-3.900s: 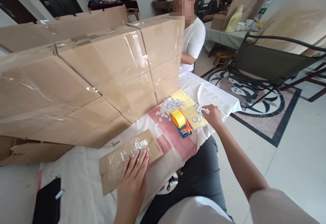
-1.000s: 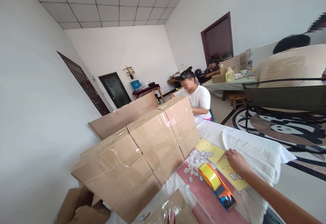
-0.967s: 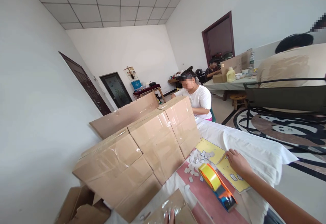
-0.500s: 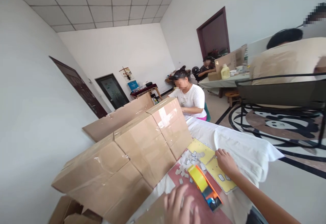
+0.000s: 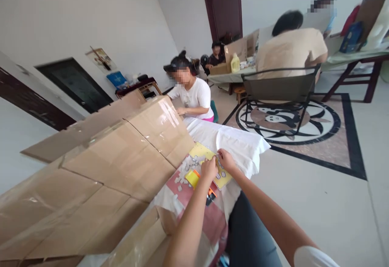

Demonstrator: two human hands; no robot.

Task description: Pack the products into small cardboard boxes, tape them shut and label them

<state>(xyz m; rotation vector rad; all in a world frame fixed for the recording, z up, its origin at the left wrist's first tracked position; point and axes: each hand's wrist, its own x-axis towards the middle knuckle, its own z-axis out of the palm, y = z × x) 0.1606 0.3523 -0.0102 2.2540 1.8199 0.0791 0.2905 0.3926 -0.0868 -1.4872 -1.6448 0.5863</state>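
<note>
Over a yellow sheet [image 5: 224, 181] with pale rectangles on it, my left hand [image 5: 209, 169] and my right hand [image 5: 225, 160] are close together, not far from its outer edge. The fingers of both hands are bent and drawn together. What they pinch, if anything, is too small to make out. Under my left forearm is a tape dispenser [image 5: 191, 178] with yellow tape and an orange frame, partly covered by the arm. Loose pale chips [image 5: 186, 170] lie scattered beside the sheet on a reddish cloth [image 5: 174, 186].
Stacked taped cartons [image 5: 121, 157] line the table's left side, with an open carton [image 5: 142, 234] nearer me. White cloth [image 5: 240, 141] drapes over the table edge. A person in a white shirt [image 5: 194, 97] sits at the far end. Others sit at tables behind a chair [image 5: 279, 84].
My left hand has moved from the near side of the tape dispenser forward to the yellow sheet, beside my right hand. Its fingers have drawn in. The view has swung right.
</note>
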